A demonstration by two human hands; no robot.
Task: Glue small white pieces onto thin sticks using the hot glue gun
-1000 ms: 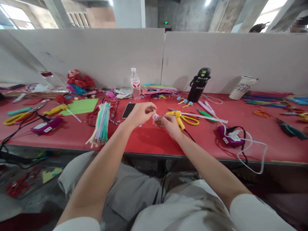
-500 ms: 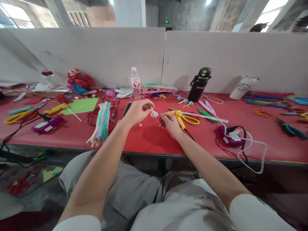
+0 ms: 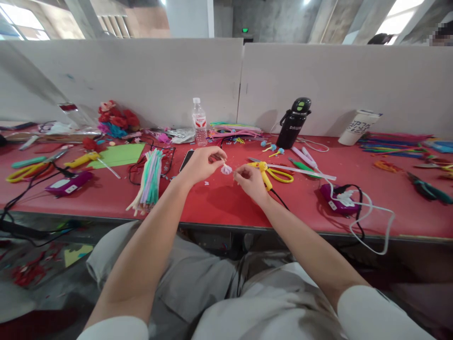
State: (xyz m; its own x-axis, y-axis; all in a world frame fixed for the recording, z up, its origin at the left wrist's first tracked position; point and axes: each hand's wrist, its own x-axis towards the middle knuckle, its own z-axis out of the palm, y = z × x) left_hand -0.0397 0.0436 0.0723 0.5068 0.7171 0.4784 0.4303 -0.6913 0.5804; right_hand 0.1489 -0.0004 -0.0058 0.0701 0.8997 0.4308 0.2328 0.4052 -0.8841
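My left hand [image 3: 208, 162] pinches a small lilac pipe-cleaner flower [image 3: 226, 169] by its pale end, the petals hanging from the fingertips over the red table. Close by on the right, my right hand [image 3: 250, 180] has its thumb and fingertips pressed together, apart from the flower; whatever they hold is too small to make out. Just beyond the right hand lies a yellow glue gun [image 3: 264, 174] with a clear glue stick [image 3: 300, 171] out of its back. Yellow-handled scissors [image 3: 281, 175] rest beside it.
A bundle of pastel pipe cleaners [image 3: 150, 182] lies left of my left arm, near a phone [image 3: 186, 160]. Behind stand a water bottle [image 3: 200, 123] and a black flask [image 3: 293, 125]. On the right, a purple power block [image 3: 339, 199] trails cables. A white partition [image 3: 159, 80] closes the back.
The lilac flower has turned slightly in my left fingertips and its pale end shows more. My right hand's fingers have shifted a little; the rest stays put.
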